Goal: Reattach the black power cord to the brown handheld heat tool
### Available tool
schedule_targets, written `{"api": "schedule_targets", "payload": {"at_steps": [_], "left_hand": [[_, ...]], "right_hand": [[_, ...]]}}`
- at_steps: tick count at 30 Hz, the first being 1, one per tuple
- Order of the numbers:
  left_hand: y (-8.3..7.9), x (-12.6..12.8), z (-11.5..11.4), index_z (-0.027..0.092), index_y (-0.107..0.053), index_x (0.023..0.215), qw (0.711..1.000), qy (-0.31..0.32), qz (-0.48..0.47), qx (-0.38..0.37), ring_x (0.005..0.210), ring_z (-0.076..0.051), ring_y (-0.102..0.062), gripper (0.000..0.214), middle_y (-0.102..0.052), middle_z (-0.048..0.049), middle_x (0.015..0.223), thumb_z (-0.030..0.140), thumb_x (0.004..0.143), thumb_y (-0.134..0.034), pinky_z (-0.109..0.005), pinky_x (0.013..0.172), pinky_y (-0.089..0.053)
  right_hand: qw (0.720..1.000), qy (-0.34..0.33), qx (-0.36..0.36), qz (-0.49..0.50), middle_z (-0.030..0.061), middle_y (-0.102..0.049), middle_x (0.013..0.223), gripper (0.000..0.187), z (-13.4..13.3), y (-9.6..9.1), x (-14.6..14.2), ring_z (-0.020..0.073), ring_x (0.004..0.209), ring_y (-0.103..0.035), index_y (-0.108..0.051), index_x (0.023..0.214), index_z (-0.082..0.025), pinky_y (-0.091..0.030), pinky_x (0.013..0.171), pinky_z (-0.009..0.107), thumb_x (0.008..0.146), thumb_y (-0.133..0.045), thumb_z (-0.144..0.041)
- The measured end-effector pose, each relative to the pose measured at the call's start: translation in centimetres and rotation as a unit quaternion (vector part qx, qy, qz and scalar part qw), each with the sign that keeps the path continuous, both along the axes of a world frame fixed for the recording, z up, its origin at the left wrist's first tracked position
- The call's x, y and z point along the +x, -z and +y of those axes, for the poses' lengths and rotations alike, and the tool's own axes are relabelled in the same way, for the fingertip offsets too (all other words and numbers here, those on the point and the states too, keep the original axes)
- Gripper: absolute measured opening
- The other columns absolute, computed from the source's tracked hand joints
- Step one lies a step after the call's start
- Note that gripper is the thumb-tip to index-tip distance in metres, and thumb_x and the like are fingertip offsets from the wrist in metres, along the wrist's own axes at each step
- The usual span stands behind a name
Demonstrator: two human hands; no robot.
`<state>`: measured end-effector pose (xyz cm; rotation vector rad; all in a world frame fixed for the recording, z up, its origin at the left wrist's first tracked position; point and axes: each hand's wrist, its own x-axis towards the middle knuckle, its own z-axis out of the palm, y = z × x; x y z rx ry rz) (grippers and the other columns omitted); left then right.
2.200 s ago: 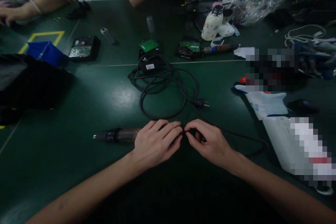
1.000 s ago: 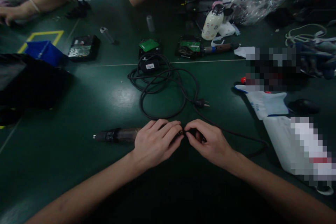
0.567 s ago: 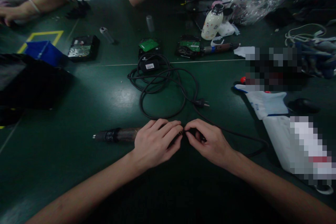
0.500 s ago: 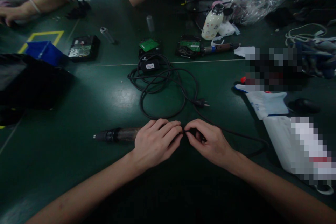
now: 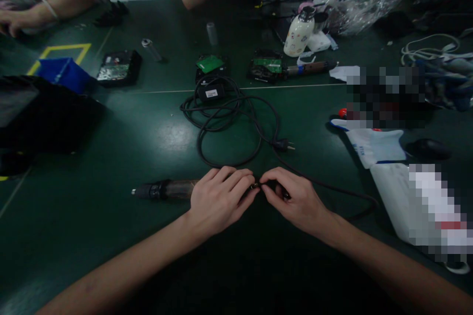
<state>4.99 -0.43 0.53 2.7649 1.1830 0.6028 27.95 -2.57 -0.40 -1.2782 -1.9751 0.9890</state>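
Observation:
An electric screwdriver (image 5: 166,189) lies across the green table, its metal bit end pointing left. My left hand (image 5: 219,197) is wrapped over the rear of its body and covers that part. My right hand (image 5: 293,199) pinches a dark cable connector at the screwdriver's tail, the fingertips of both hands almost meeting. Small metal glints show between them; whether the connector is seated I cannot tell. From my right hand's side a black power cord (image 5: 328,186) runs right, and its coil (image 5: 229,125) lies behind the hands with an adapter (image 5: 210,91) and a two-pin plug (image 5: 283,145).
Hard drives with circuit boards (image 5: 118,67) stand along the back, beside a second electric screwdriver (image 5: 312,67). A blue bin (image 5: 62,74) is at left, a cream bottle (image 5: 298,32) at back right. White packaging (image 5: 391,192) lies right. Two other people sit across the table.
My left fingertips have shifted slightly, and more of the metal piece between the hands shows. The screwdriver and the cord lie as before.

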Motion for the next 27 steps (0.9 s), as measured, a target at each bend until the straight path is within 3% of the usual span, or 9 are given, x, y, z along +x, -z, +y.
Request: {"api": "schedule_targets", "payload": {"at_steps": [12,27], "left_hand": [[-0.27,-0.06,0.03,0.023,-0.069,0.111,1.0,0.004,-0.006,-0.012,0.104,-0.021,-0.069,0.017,-0.076,-0.0014,0.124,0.035,0.1,-0.063,-0.038,0.081,-0.048],[-0.28,-0.03,0.02,0.025,-0.069,0.116,1.0,0.006,-0.012,-0.028,0.105,-0.019,-0.069,0.018,-0.075,0.0018,0.128,0.033,0.101,-0.063,-0.038,0.081,-0.048]], "right_hand": [[1.0,0.005,0.007,0.003,0.004,-0.068,0.098,0.011,0.02,-0.31,-0.08,0.0129,0.069,-0.058,-0.065,0.112,-0.021,-0.047,0.061,0.027,0.103,-0.059,-0.021],[1.0,0.003,0.009,0.006,0.0032,-0.067,0.096,0.012,0.02,-0.12,-0.06,0.0117,0.067,-0.058,-0.064,0.113,-0.021,-0.046,0.059,0.026,0.102,-0.059,-0.019]]}}
